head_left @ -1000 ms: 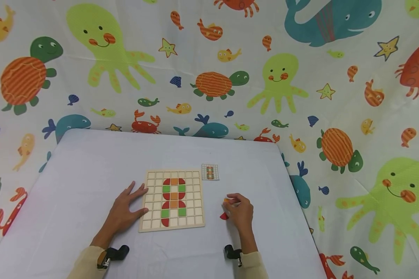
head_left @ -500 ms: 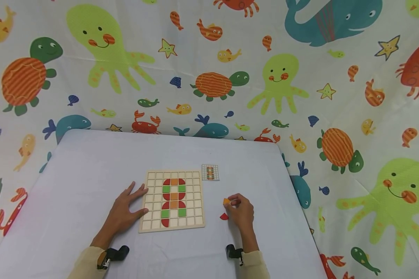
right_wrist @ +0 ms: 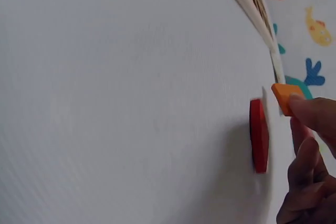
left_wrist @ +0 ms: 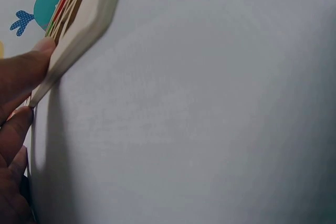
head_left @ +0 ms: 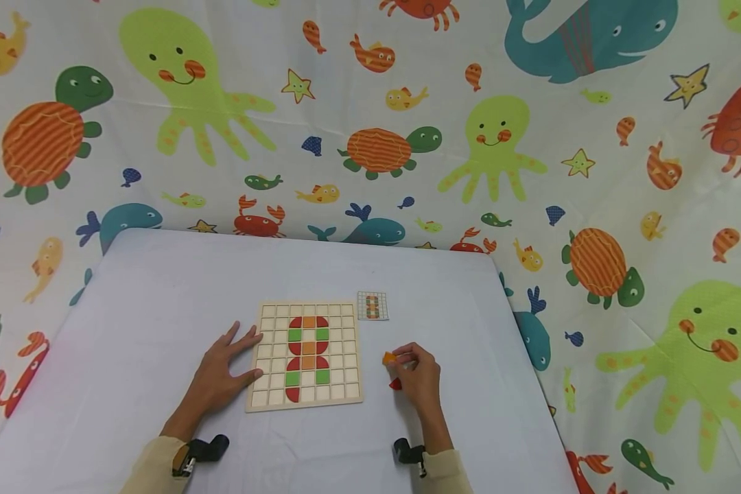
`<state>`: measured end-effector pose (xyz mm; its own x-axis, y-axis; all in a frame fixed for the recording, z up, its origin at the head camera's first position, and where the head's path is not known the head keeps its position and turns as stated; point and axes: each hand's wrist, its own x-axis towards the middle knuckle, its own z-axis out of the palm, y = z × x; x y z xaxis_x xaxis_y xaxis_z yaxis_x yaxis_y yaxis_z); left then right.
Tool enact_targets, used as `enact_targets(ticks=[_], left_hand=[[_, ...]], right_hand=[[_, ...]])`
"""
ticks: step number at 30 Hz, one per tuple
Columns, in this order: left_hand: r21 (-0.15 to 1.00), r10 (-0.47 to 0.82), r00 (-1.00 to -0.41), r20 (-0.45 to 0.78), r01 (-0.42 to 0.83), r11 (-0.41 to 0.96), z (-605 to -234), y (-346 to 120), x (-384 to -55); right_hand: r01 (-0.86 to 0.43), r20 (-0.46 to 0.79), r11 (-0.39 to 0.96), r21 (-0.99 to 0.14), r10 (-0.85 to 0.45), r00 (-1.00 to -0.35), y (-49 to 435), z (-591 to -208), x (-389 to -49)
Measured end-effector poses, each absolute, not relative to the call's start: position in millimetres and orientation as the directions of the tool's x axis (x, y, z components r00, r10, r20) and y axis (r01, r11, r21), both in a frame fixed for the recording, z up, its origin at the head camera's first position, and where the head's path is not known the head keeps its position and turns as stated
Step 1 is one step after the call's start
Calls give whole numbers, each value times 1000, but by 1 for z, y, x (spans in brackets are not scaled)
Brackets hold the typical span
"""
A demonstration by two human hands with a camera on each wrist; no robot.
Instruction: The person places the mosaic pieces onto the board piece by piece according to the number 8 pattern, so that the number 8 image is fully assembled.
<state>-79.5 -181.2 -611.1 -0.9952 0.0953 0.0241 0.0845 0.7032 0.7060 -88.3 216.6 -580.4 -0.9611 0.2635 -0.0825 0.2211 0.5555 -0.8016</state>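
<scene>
A wooden grid board (head_left: 341,384) lies on the white table, holding red quarter-round, green and orange square tiles in its middle columns. At its left edge my left hand (head_left: 218,374) rests, fingers and thumb spread, their tips touching the frame. In the left wrist view the thumb (left_wrist: 39,59) lies against the edge of the board (left_wrist: 92,19). Right of the board, my right hand (head_left: 422,377) pinches an orange square tile (head_left: 389,358) between thumb and fingers. The right wrist view shows that orange tile (right_wrist: 286,97) held above the table, beside a red quarter-round tile (right_wrist: 258,135) lying on it.
A small pattern card (head_left: 372,306) with a coloured grid lies beyond the board's upper right corner. White cloth (head_left: 160,295) covers the table. Behind it hangs a curtain (head_left: 234,41) printed with sea animals.
My right hand has moved slightly left, toward the board, carrying the orange tile, which now shows more fully. The red tile stays on the table. My left hand has not moved.
</scene>
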Motion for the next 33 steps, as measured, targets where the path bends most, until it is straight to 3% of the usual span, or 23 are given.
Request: enact_targets(ticks=[13, 27, 33], left_hand=[[704, 101, -994, 35, 96, 703, -612, -182, -80], [705, 99, -994, 39, 98, 703, -612, -182, -80], [705, 96, -995, 31, 90, 703, -611, -181, -80]], right_hand=[[96, -64, 495, -864, 82, -995, 181, -575, -71], [92, -130, 461, -883, -52, -990, 135, -575, -51], [16, -81, 494, -869, -111, -990, 116, -581, -43]])
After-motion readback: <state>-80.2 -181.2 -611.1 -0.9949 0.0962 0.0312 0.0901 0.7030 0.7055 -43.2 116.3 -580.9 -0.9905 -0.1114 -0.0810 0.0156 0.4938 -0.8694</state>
